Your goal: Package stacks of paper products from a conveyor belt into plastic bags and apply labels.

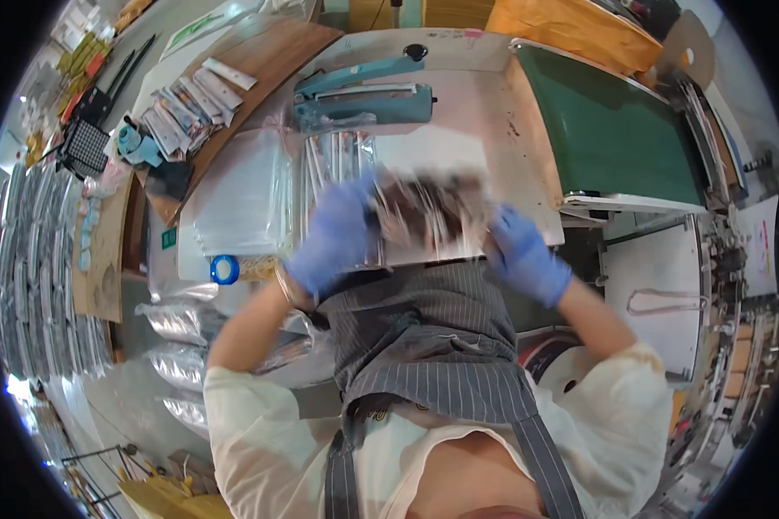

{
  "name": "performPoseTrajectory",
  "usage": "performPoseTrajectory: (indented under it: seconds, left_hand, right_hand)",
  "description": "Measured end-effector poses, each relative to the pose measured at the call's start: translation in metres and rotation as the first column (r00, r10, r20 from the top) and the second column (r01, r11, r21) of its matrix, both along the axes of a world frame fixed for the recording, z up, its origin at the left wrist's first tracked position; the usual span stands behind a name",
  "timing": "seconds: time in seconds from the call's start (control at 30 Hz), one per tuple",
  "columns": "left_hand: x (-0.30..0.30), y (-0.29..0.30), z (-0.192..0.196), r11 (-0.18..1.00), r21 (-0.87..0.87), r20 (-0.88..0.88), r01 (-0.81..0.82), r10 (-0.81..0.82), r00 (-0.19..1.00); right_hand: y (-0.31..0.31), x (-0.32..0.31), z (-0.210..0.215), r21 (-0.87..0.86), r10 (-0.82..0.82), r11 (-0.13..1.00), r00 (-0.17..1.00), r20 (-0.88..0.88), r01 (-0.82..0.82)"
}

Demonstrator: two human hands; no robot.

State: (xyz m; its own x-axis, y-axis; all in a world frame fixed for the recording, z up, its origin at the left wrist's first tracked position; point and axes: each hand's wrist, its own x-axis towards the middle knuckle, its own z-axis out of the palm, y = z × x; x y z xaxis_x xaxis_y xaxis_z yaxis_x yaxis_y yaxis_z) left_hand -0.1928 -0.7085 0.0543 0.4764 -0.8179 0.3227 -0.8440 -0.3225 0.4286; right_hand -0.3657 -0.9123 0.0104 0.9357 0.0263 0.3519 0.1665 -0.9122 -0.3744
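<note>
Between my gloved hands is a clear plastic bag of slim printed packets (433,212), smeared by motion, held at the near edge of the table. My left hand (333,229), in a blue glove, is closed on its left side. My right hand (526,258), also in a blue glove, pinches its right end. Just beyond my left hand lies another clear bag with slim packets (342,151) side by side. A stack of clear plastic bags (242,195) rests left of it.
A teal bag sealer (368,104) stands at the back of the white table. Loose slim packets (195,104) and a light-blue tape dispenser (138,145) sit on a brown board at left. Near the front edge is a blue-rimmed roll (225,270). A green-topped surface (614,130) stands at right.
</note>
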Motion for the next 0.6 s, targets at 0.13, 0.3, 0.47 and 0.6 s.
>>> performPoseTrajectory:
  seconds: [0.13,0.3,0.47,0.6]
  left_hand:
    - [0.055,-0.037,0.058,0.954,-0.253,-0.277,-0.159,0.086,0.957]
    - [0.060,-0.052,0.064,0.931,-0.355,-0.141,-0.088,0.040,0.989]
    - [0.043,-0.059,0.044,0.881,-0.470,-0.323,-0.046,-0.123,0.938]
    - [0.050,-0.077,-0.102,0.777,-0.601,-0.706,-0.190,-0.404,0.582]
  right_hand:
    - [-0.042,0.048,0.088,-0.006,0.042,0.999,0.985,0.169,-0.042]
    - [0.001,0.092,0.111,-0.270,-0.197,0.891,0.847,0.493,0.365]
    - [-0.010,0.137,0.048,-0.290,0.014,0.945,0.869,0.495,0.150]
    - [-0.005,0.178,0.063,-0.065,0.023,0.998,0.859,0.512,0.012]
